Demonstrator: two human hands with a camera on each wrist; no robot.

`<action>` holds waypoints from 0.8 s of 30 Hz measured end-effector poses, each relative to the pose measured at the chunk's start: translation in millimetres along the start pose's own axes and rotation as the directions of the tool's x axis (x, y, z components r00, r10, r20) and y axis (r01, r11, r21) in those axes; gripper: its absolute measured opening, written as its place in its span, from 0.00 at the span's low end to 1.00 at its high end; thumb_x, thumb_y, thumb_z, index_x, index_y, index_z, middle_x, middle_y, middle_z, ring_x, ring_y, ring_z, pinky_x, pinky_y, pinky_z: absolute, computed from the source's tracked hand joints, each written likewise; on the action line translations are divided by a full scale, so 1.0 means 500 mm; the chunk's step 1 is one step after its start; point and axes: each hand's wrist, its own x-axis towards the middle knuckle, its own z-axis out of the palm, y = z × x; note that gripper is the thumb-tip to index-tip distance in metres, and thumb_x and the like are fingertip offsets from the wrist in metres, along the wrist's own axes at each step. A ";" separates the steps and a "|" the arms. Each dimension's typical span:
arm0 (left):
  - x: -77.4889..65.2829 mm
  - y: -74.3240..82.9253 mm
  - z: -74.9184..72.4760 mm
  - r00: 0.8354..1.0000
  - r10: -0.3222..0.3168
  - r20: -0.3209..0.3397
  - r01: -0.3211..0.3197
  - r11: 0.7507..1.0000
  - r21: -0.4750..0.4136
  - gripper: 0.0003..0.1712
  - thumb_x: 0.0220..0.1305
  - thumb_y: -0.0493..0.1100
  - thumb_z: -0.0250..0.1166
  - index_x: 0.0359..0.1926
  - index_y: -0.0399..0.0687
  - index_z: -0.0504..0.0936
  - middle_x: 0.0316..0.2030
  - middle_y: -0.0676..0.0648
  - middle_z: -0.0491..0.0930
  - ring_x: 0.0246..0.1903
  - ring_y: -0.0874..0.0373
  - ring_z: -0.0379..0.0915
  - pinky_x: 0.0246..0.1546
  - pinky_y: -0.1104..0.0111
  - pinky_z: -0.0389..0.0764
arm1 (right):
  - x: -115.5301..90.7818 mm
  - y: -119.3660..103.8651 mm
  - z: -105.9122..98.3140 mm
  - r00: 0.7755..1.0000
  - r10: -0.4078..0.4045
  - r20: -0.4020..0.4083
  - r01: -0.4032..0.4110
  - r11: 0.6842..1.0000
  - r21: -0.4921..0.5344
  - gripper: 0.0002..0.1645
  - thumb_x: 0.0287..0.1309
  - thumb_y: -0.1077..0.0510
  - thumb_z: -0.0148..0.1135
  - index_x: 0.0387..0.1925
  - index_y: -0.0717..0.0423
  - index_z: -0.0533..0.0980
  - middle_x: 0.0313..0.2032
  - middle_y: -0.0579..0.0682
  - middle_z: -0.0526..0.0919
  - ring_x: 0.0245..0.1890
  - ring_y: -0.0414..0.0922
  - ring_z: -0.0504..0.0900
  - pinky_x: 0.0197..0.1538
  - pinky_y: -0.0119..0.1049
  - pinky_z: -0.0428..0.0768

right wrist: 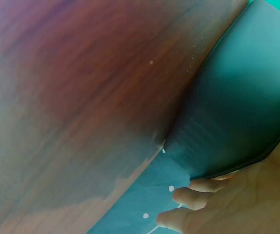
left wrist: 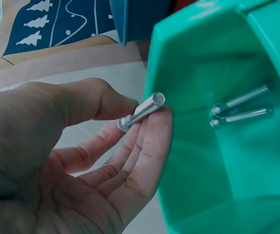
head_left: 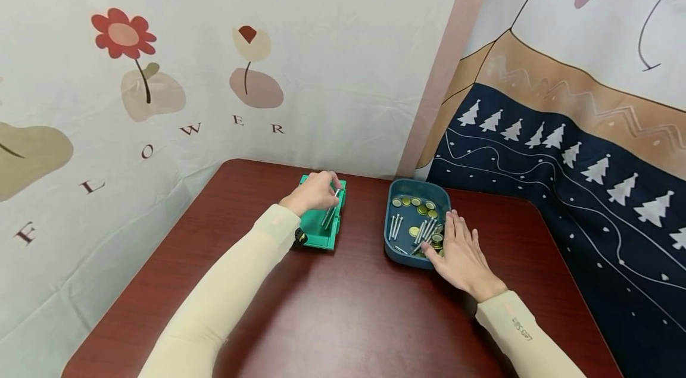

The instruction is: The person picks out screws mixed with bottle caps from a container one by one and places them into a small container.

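Left hand: The left hand [head_left: 317, 192] has its grip closed on one bolt. The thumb and fingers pinch it.
Pinched bolt: This shiny metal bolt [left wrist: 145, 109] is up in the fingers, by the right side of the green tray, toward the far end.
Green tray: The green tray [head_left: 316, 230] sits on the left, on the far part of the table [head_left: 343, 318]. Two more bolts [left wrist: 250, 115] lie in it, side by side.
Right hand: The right hand [head_left: 465, 260] is at the right, near side of the blue box. Its grip looks open, with the fingers out straight and the thumb over the box edge.
Blue box: The blue box [head_left: 405, 259] is to the right of the green tray, and the two do not touch.
Bolts in the box: One small bunch [head_left: 395, 227] lies on the left. A bigger bunch [head_left: 425, 231] lies nearer the right hand.
Round caps: Gold-looking caps [head_left: 422, 209] lie at the far end of the box, and more are near the right hand.
Step now: It looks like one bolt is being handled at the green tray.
Next move: I think it calls for a snug pinch, so the bolt does not slip, and a steady right hand by the box.
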 end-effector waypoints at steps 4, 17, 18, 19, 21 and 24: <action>0.010 -0.015 0.005 1.000 -0.015 0.004 0.015 1.000 0.005 0.20 0.81 0.39 0.71 0.69 0.42 0.83 0.55 0.39 0.91 0.42 0.52 0.90 0.52 0.56 0.90 | 0.000 0.001 0.000 1.000 0.003 0.001 -0.003 1.000 0.003 0.68 0.84 0.27 0.58 0.94 0.70 0.41 0.94 0.72 0.44 0.93 0.77 0.47 0.89 0.84 0.46; 0.031 -0.049 0.017 0.999 -0.034 0.041 0.032 0.999 0.032 0.22 0.83 0.37 0.70 0.71 0.37 0.82 0.46 0.39 0.93 0.39 0.51 0.92 0.51 0.57 0.90 | 0.004 0.000 -0.003 1.000 0.008 0.006 -0.008 1.000 0.013 0.68 0.84 0.28 0.59 0.94 0.70 0.41 0.95 0.70 0.43 0.93 0.76 0.46 0.90 0.84 0.44; 0.033 -0.050 0.020 0.998 -0.038 0.043 0.036 0.999 0.037 0.22 0.83 0.37 0.70 0.72 0.37 0.82 0.47 0.38 0.93 0.40 0.50 0.92 0.51 0.56 0.90 | 0.005 0.000 -0.003 1.000 0.007 0.005 -0.007 1.000 0.011 0.68 0.84 0.28 0.59 0.94 0.70 0.42 0.95 0.70 0.43 0.93 0.76 0.46 0.90 0.84 0.44; 0.034 -0.051 0.022 0.998 -0.046 0.047 0.044 0.998 0.039 0.22 0.84 0.37 0.70 0.72 0.36 0.82 0.48 0.38 0.93 0.40 0.50 0.92 0.52 0.57 0.90 | 0.005 0.000 -0.003 1.000 0.007 0.004 -0.007 1.000 0.012 0.68 0.84 0.28 0.59 0.94 0.70 0.42 0.95 0.71 0.43 0.93 0.76 0.47 0.90 0.84 0.44; 0.037 -0.052 0.025 0.997 -0.062 0.055 0.060 0.998 0.034 0.23 0.84 0.37 0.70 0.73 0.35 0.81 0.52 0.36 0.92 0.39 0.49 0.93 0.52 0.56 0.91 | 0.004 0.001 -0.002 1.000 0.005 0.002 -0.005 1.000 0.011 0.68 0.84 0.28 0.59 0.94 0.70 0.42 0.95 0.71 0.43 0.93 0.77 0.47 0.89 0.84 0.45; 0.056 -0.064 0.035 0.994 -0.084 0.069 0.081 0.996 0.043 0.24 0.83 0.35 0.68 0.74 0.34 0.81 0.61 0.33 0.89 0.37 0.51 0.93 0.50 0.57 0.92 | 0.002 0.001 -0.001 1.000 0.009 0.005 -0.009 1.000 0.014 0.68 0.84 0.28 0.59 0.94 0.70 0.42 0.95 0.71 0.43 0.93 0.77 0.47 0.89 0.84 0.45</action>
